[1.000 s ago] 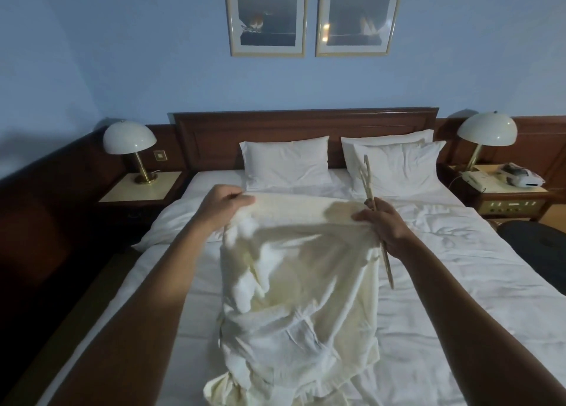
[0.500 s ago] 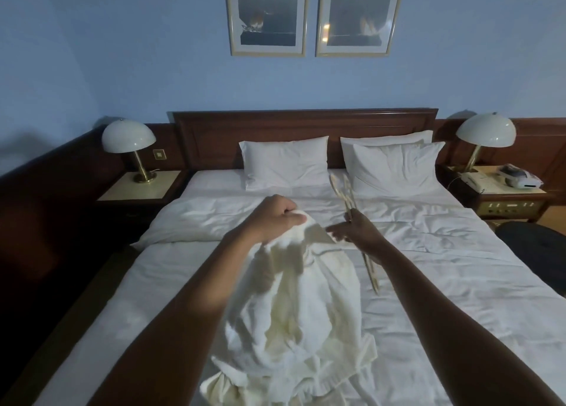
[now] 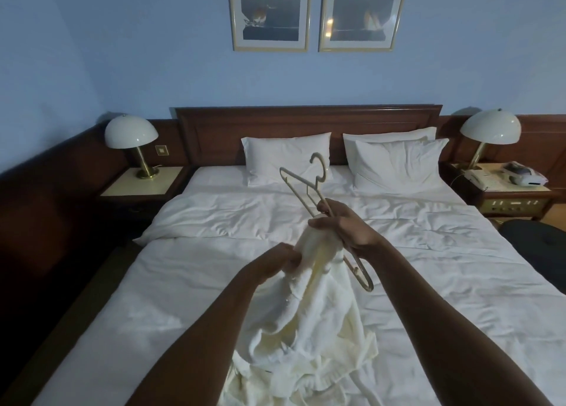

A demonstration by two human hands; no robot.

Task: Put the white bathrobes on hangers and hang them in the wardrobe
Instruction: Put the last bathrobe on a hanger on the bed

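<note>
White terry cloth of a bathrobe [image 3: 309, 320] is seen bunched over the foot half of a made bed [image 3: 183, 283] in the single head view, its upper end lifted clear of the sheet and its lower folds piled at the near edge. The right hand [image 3: 349, 231] is curled around the top of the cloth and around a pale hanger [image 3: 309, 191] together; the thumb is pressed across the robe's gathered end, the fingers closed under it. The left hand [image 3: 275, 261] is closed on a fold of the robe just below and to the left, fingers tucked into the cloth so that their tips are hidden. The hanger's long axis is set on a diagonal: one shoulder end points up and left toward the pillows [image 3: 288, 156], the other end juts down and right past the right wrist, and the hook stands upward, curled over at its top. The robe's length runs from the hands down toward the camera. No readable writing or brand is made out on robe or hanger. Two domed lamps [image 3: 131, 133] are noted on the nightstands, a telephone [image 3: 482, 177] on the right one, and two framed pictures [image 3: 271, 10] above the dark wooden headboard [image 3: 306, 119].
</note>
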